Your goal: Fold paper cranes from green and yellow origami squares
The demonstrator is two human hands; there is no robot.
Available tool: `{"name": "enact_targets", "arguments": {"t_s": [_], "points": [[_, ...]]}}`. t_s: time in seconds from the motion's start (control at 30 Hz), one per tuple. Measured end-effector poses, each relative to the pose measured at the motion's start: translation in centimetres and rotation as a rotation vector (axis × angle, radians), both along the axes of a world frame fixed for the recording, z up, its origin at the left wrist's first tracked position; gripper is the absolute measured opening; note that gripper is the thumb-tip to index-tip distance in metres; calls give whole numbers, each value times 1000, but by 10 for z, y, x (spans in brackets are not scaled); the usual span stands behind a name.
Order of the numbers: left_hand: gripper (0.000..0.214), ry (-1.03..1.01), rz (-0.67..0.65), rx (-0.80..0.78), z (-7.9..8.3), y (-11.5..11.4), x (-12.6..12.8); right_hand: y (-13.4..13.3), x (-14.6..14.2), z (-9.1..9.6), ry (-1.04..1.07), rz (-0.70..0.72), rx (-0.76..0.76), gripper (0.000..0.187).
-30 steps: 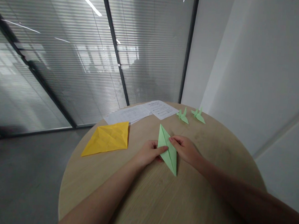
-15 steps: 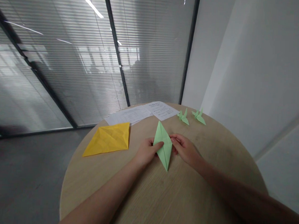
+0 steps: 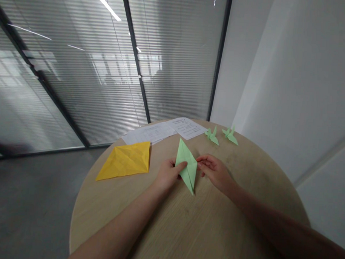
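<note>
A light green paper folded into a long kite-like diamond (image 3: 187, 164) is held just above the round wooden table (image 3: 192, 221). My left hand (image 3: 168, 174) pinches its left corner with thumb and fingers closed. My right hand (image 3: 214, 171) pinches its right corner the same way. The paper's narrow tip points down toward me and its other tip points away.
A creased yellow paper (image 3: 125, 159) lies flat at the left of the table. Two small green folded cranes (image 3: 212, 135) (image 3: 230, 136) sit at the far right edge. Printed white sheets (image 3: 163, 130) lie at the far edge. Glass walls with blinds stand behind.
The green paper has been lifted off the table and turned a little, its near tip swinging left. Both hands kept their grip and moved slightly away from me.
</note>
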State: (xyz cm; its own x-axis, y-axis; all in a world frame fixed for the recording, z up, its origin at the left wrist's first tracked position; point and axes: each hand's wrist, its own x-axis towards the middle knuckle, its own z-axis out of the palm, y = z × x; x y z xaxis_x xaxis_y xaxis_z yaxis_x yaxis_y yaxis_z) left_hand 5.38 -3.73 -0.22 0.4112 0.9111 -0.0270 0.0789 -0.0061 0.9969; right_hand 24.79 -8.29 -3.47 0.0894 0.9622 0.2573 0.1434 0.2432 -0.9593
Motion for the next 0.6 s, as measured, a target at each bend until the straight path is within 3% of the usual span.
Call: {"name": "enact_targets", "arguments": {"t_s": [0.33, 0.6], "points": [[23, 23, -28, 13, 1, -3, 2, -2, -4, 0, 8, 47, -14, 34], [29, 72, -90, 125, -5, -4, 3, -2, -6, 2, 54, 62, -8, 57]]}}
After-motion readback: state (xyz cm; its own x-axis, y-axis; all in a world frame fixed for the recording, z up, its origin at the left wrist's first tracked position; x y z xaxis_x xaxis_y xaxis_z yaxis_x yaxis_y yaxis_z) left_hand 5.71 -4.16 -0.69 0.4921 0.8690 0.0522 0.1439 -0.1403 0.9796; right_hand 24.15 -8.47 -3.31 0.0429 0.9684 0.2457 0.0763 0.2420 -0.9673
